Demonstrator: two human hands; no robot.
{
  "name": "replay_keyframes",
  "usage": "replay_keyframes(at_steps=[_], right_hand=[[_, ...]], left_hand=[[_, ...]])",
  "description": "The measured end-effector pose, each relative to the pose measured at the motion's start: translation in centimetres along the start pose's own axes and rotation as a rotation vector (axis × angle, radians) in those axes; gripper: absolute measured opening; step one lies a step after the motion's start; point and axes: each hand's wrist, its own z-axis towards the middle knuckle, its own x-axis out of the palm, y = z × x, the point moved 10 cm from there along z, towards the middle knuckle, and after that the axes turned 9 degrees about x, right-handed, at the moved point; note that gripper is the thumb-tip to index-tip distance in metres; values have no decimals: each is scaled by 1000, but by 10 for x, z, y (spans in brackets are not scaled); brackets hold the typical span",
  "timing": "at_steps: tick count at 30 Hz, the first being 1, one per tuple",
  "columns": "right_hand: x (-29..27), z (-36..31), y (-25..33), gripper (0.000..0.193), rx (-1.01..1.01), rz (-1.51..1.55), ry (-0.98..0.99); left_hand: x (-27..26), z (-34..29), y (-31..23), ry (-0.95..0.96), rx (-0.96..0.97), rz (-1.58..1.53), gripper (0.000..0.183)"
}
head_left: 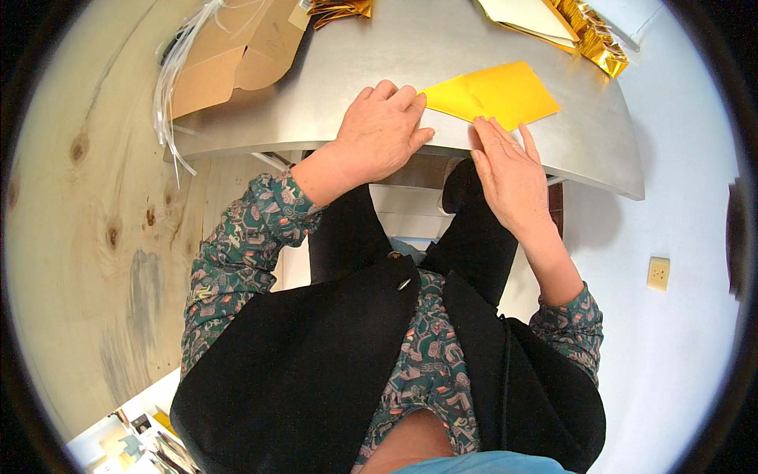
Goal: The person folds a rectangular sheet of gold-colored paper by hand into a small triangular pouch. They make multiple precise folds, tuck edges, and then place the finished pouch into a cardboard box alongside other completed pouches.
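Observation:
A folded sheet of yellow paper [513,91] lies on the grey metal table [347,71] near its front edge, tapering to a point at the left. My left hand [381,130] has its fingers curled on that pointed end, the thumb held off to the side. Flat along the paper's near edge rest the stretched fingers of my right hand [509,174]. A white strip shows below the yellow between my hands; whether it is the paper's underside I cannot tell.
An opened brown cardboard box [229,67] stands at the back left, with white plastic strips [166,95] hanging over the table's edge. Gold foil pieces [341,9] lie at the far side. At the far right are cream sheets [530,20] and a gold foil stack [602,47].

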Motion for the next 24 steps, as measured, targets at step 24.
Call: replay_keyframes(at_steps=[24], right_hand=[[19, -3, -35, 44, 28, -58, -56]], left_hand=[[15, -8, 3, -52, 66, 147, 64]])
